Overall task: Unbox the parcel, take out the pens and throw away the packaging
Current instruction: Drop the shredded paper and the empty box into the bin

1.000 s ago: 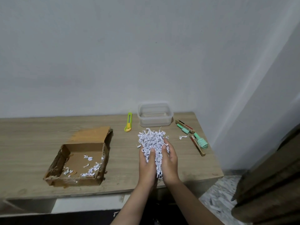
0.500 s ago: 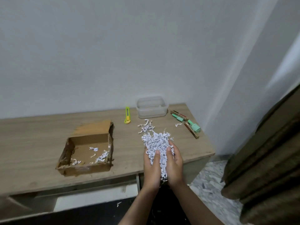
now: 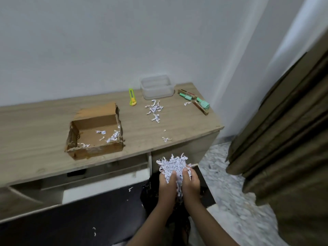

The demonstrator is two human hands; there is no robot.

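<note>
Wood tabletop [image 3: 44, 121]: pale grain, the biggest thing before me, carrying everything not in my hands.
Cardboard box [image 3: 95, 134]: open, torn along its rim, toward the front edge; only a few white scraps lie inside. I judge it light and stiff enough to lift by one wall, though the ragged edges may shed crumbs.
Clear tub [image 3: 157, 87]: at the back by the wall, nothing visible in it.
Shredded paper [image 3: 174, 168]: the main wad, held out past the front edge of the tabletop and below it, over something dark I cannot make out. Feather-light, springy, loose; it will not hold together by itself, so it wants cupping from both sides and underneath, not pinching.
My left hand [image 3: 166, 187]: fingers curled and pressed in against the wad.
My right hand [image 3: 190, 183]: the same, mirroring it, so the paper is squeezed between both palms.
Pens [image 3: 194, 100]: already out, lying in the back right corner, well apart from the box.
Yellow cutter [image 3: 132, 97]: lying just left of the tub.
Stray shreds [image 3: 154, 110]: scattered in front of the tub, more near the front edge and on the dark surface below; these will need pinching up.
</note>
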